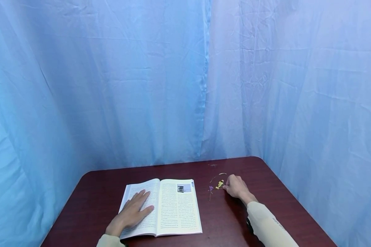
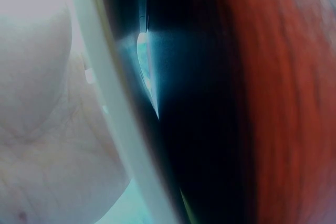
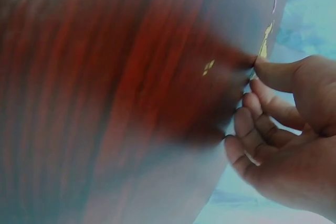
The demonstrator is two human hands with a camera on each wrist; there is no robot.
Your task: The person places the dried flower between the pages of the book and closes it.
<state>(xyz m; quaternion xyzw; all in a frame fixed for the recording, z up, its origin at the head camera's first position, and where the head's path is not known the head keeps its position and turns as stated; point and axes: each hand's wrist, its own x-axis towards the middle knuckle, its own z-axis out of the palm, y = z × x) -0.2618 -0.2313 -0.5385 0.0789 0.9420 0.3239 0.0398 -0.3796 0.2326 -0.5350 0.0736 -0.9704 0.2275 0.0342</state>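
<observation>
An open book (image 1: 177,216) lies on the table, with printed text on both pages and a small picture at the top of the right page. My left hand (image 1: 132,210) rests spread on its left page, fingers straight and pointing away from me. At the right, my right hand (image 1: 236,187) is down at the tabletop, thumb and forefinger pinching the stem end of a yellow flower sprig (image 1: 220,184). The right wrist view shows this sprig (image 3: 265,40) beyond the thumb, and the other fingers curled low over the wood. Beside it lies a purple flower sprig (image 1: 211,188).
Another thin sprig (image 1: 221,174) with small yellow blooms lies just behind. Farther back is a faint small sprig (image 1: 213,165). The dark red wooden table (image 1: 216,223) has rounded far corners, and blue curtains (image 1: 142,85) hang around it.
</observation>
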